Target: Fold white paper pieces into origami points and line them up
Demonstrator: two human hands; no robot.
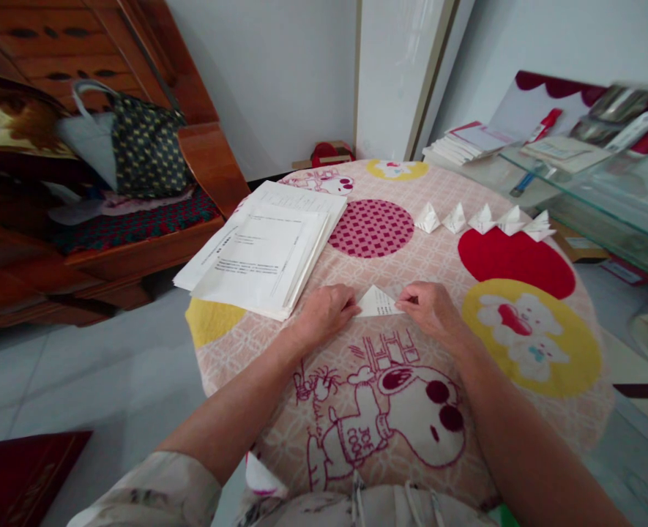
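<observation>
Two hands pinching folded paper triangle [377,302] flat on table cloth [411,249]: left hand [326,311], right hand [430,306] at opposite corners, holding crease. Five folded pieces [482,219] lined behind; paper stack [266,249] near left.

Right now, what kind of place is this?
Most likely a room in a home. A carved wooden bench with a handbag stands by a round table under a cartoon-print cloth, where both hands press a folded paper beside a stack of sheets.
</observation>
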